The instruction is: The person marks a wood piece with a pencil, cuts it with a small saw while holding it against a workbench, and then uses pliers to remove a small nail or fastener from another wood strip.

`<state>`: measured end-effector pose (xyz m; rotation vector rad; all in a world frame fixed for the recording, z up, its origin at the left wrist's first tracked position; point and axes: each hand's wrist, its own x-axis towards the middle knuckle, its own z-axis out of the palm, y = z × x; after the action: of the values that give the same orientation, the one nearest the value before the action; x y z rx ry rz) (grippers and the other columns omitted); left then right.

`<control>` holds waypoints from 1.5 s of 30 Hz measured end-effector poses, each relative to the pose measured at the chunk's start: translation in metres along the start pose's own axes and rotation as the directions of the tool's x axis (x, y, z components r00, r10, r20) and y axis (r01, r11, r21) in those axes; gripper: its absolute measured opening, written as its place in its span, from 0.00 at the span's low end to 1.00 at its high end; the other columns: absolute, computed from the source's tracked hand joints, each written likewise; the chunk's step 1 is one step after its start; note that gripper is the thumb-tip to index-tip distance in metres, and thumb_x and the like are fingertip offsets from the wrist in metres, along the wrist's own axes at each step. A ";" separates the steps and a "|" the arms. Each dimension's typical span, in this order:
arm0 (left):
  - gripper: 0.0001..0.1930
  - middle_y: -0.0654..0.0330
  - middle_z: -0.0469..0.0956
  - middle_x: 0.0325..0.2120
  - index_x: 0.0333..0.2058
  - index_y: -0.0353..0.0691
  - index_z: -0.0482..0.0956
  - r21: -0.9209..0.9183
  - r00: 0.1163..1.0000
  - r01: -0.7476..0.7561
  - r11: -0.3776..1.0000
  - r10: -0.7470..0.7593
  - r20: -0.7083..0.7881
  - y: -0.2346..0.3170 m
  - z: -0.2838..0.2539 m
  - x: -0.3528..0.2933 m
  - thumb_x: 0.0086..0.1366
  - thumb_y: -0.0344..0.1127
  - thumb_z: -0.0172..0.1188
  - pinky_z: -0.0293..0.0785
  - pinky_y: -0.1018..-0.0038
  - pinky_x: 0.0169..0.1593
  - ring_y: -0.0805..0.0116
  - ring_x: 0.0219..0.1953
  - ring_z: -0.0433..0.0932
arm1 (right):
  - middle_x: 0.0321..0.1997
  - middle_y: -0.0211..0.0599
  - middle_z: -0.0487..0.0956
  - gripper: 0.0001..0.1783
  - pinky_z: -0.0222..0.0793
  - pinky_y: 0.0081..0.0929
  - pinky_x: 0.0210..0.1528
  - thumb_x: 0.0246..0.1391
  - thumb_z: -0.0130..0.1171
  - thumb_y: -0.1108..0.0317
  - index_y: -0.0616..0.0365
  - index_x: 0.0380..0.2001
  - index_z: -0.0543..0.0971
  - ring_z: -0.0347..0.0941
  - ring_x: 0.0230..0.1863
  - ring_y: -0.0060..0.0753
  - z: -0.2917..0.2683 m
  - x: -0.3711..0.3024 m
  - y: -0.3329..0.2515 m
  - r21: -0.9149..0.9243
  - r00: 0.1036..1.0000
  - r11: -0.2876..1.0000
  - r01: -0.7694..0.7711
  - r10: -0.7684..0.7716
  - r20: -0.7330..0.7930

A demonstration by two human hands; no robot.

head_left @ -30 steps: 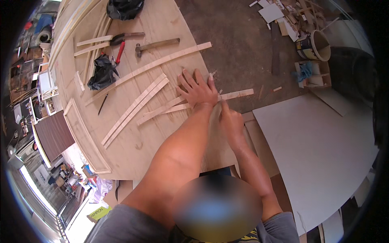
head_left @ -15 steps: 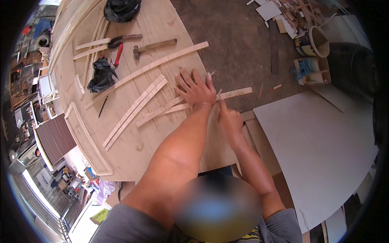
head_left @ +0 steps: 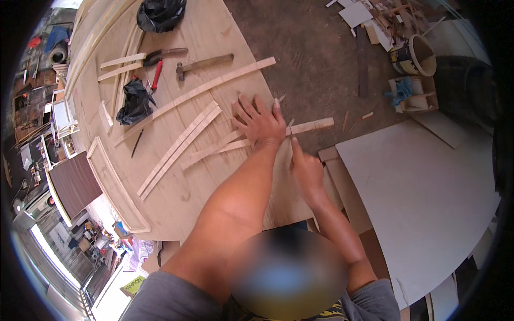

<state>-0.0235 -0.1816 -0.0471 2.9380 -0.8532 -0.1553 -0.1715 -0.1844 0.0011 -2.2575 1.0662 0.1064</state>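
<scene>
Workshop scene, big plywood worktop (head_left: 214, 27) filling upper left and centre of frame, dirt floor to its right. Left hand (head_left: 261, 122) just above frame centre, palm down, fingers spread flat, pressing on thin wooden strips (head_left: 214, 151) lying on the worktop. One of these, a short wooden strip (head_left: 312, 125), sticks out right of the hand past the worktop edge. Right hand (head_left: 305, 169) just below and right of the left hand, closed into a loose fist with the forefinger pointing up toward the strip; cannot tell whether it pinches anything, no tool clearly visible. Both forearms enter from lower centre.

Outward: pair of longer strips (head_left: 179, 148) lying side by side left of the hand, running diagonally lower left to upper right. Long curved strip (head_left: 201, 92) above them, reaching toward upper centre. Hammer (head_left: 203, 65) with wooden handle above that strip. Pliers with red handles (head_left: 158, 67) left of the hammer. Black plastic bag (head_left: 135, 101) at left of the strips, second black bag (head_left: 160, 12) at top edge. Curved wooden frame piece (head_left: 115, 187) near the worktop's lower-left rim. Large pale board (head_left: 428, 198) on the floor at right. Bucket (head_left: 413, 55) upper right, beside a small wooden box with blue cloth (head_left: 408, 92).
</scene>
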 end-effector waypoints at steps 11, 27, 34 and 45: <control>0.33 0.40 0.53 0.69 0.65 0.37 0.63 -0.009 0.996 -0.042 0.999 0.041 -0.080 0.004 0.003 0.004 0.70 0.55 0.51 0.44 0.36 0.67 0.38 0.72 0.47 | 0.32 0.57 0.83 0.25 0.79 0.54 0.38 0.55 0.55 0.72 0.58 0.58 0.77 0.83 0.34 0.61 0.006 0.009 0.009 -0.051 0.972 0.985 -0.163 0.169 0.166; 0.35 0.41 0.54 0.70 0.64 0.44 0.67 -0.100 0.985 -0.070 0.993 0.053 -0.161 -0.012 0.008 -0.003 0.68 0.62 0.52 0.45 0.36 0.69 0.36 0.73 0.47 | 0.25 0.27 0.76 0.17 0.62 0.19 0.26 0.71 0.51 0.64 0.63 0.55 0.77 0.67 0.23 0.16 -0.034 -0.058 0.032 0.888 0.808 0.373 -0.268 0.590 -0.004; 0.25 0.48 0.63 0.63 0.53 0.50 0.78 -0.110 0.749 -0.661 0.743 0.644 -0.152 -0.068 -0.029 -0.042 0.61 0.55 0.65 0.49 0.43 0.67 0.42 0.68 0.56 | 0.21 0.24 0.73 0.13 0.57 0.18 0.20 0.72 0.50 0.62 0.61 0.47 0.78 0.65 0.19 0.13 -0.033 -0.077 0.028 0.930 0.818 0.275 -0.243 0.573 0.045; 0.12 0.54 0.81 0.33 0.35 0.45 0.79 -0.406 0.907 -0.399 0.822 0.418 -0.045 -0.100 -0.072 -0.023 0.70 0.46 0.55 0.72 0.53 0.44 0.47 0.41 0.80 | 0.22 0.23 0.73 0.12 0.58 0.17 0.20 0.72 0.51 0.63 0.58 0.45 0.78 0.68 0.21 0.13 -0.045 -0.082 0.002 0.934 0.900 0.316 -0.167 0.436 0.013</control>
<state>0.0184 -0.0816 0.0161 2.3140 -1.2612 -0.3275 -0.2360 -0.1563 0.0627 -0.9948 1.2317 -0.5331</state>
